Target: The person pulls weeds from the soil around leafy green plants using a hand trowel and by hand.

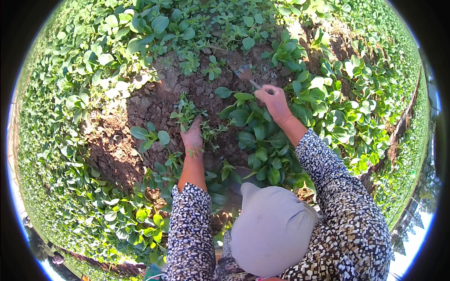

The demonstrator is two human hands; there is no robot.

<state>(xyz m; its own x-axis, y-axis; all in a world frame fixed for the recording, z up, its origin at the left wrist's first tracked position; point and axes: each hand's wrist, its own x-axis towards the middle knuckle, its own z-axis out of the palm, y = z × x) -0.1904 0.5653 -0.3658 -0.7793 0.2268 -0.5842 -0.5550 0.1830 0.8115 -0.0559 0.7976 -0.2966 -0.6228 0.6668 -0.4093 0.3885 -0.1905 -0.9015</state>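
My left hand (192, 136) is low over the soil, closed around a bunch of small-leaved weeds (185, 111). More sprigs hang out beside its fingers. Ahead and to the right, my right hand (274, 102) grips the handle of a small hand hoe (245, 73). Its short metal blade is at the soil surface, tinged brown. A small seedling (213, 68) grows just left of the blade. Broad-leaved green plants (260, 134) stand between my two forearms, close under the right wrist. Left of my left hand is another young plant (151, 136).
Bare crumbly soil (150, 105) lies around the left hand. Dense leafy crop (70, 154) spreads on the left, and more leafy plants (349, 93) on the right. Low weeds (215, 23) cover the ground ahead. A pale cap (274, 229) hides part of the ground below.
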